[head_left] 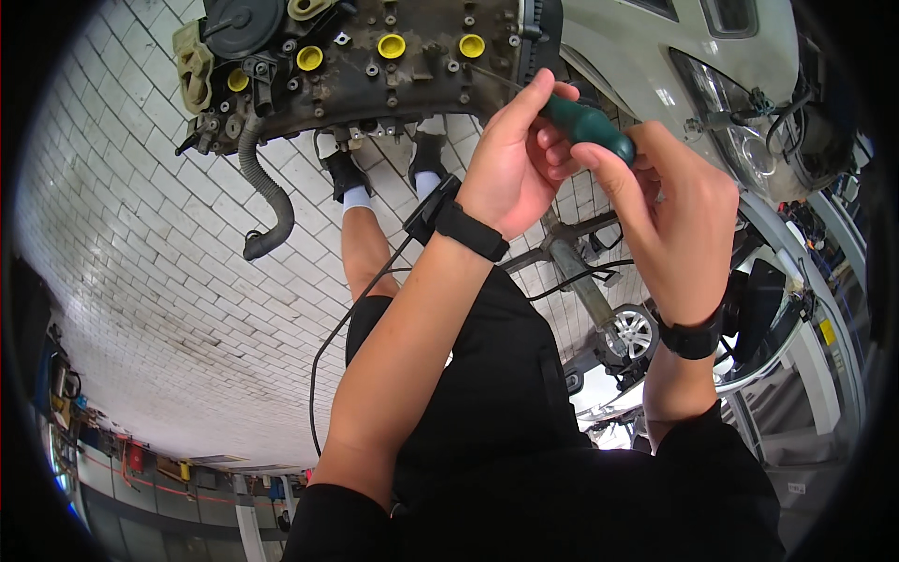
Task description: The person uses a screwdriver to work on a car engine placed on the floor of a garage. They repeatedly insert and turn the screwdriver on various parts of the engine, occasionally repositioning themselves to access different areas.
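A screwdriver with a green handle (pixel 590 125) points up-left, its thin shaft reaching toward a dark, dirty engine (pixel 421 94) fitted with yellow caps (pixel 391 45). My left hand (pixel 506 169) has its thumb and fingers around the front of the handle, below the engine's right part. Wrapped at the handle's rear end is my right hand (pixel 679 220), thumb pressed on it. Both wrists wear black bands. A corrugated hose (pixel 262 187) hangs from the engine's left side. Whether the screwdriver's tip touches anything, I cannot tell.
A pale car front with headlight (pixel 712 112) stands at the right. Below are a metal stand (pixel 576 272), a wheel (pixel 632 332) and black cables (pixel 328 342). My feet (pixel 345 173) rest on pale tiled flooring (pixel 150 281). Shop equipment (pixel 136 457) lines the lower left.
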A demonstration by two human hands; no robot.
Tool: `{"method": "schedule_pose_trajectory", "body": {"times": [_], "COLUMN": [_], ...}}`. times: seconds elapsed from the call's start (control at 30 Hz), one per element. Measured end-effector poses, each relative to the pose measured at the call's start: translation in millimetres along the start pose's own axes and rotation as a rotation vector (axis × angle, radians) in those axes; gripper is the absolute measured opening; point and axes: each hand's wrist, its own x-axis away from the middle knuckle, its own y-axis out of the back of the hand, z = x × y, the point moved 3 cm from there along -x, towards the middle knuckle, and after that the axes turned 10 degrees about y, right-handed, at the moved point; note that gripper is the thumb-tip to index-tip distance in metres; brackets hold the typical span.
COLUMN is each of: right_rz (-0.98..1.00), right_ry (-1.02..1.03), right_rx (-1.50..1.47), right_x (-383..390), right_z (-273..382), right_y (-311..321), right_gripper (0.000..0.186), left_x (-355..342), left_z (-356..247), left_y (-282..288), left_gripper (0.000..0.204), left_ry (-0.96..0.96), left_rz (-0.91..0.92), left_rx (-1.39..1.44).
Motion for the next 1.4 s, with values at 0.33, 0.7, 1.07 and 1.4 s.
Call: {"method": "schedule_pose_trajectory", "body": {"times": [0.33,0.7,1.07,1.4], "right_rz": [-0.156,-0.144,-0.166,-0.183], "right_ry": [0.007,0.189,0.175,0.189], "right_rx": [-0.073,-0.058,-0.042,-0.046], "right_x": [0,-6,-2,5], "right_z": [10,11,9,-2], "right_y": [-2,3,6,1], "right_gripper": [0.036,0.025,0.036,0.038], "left_x": [-1,-2,-5,-4], "left_z": [-3,-4,-3,-2], "left_y": [12,2,6,9], "left_gripper": [0.033,0.03,0.031,0.032], "left_ry": [0.021,0.026,0.034,0.047], "left_rz": [0.082,0.012,0.04,0.073], "left_rx": [-0.072,0.034,0.043,0.03]}}
